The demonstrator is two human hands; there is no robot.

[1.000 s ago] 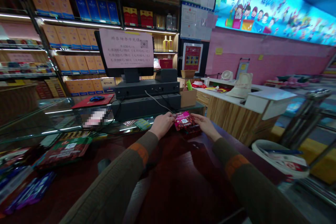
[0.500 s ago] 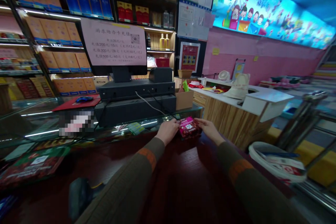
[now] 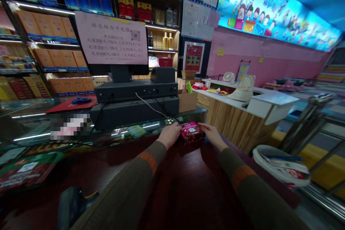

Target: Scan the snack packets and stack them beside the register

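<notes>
A pink and dark-red snack packet (image 3: 192, 132) with a white label lies at the far edge of the dark wooden counter (image 3: 185, 187). Its left side is gripped by my left hand (image 3: 171, 134), whose fingers are curled. At the packet's upper right edge, the fingers of my right hand (image 3: 212, 136) pinch it. Both arms reach forward in dark sleeves with orange bands. A barcode scanner (image 3: 71, 205) rests on the counter left of my left forearm.
A larger green and brown packet (image 3: 29, 170) lies at left. Beyond the counter stand a glass case (image 3: 159, 124), a cash drawer (image 3: 137, 109), a monitor with a paper sign (image 3: 111, 43) and a cardboard box (image 3: 187, 101). A white bucket (image 3: 280, 165) is at right.
The view has shifted slightly, so most of the scene sits a little further left. Both hands stay on the packet, which has hardly moved on the counter.
</notes>
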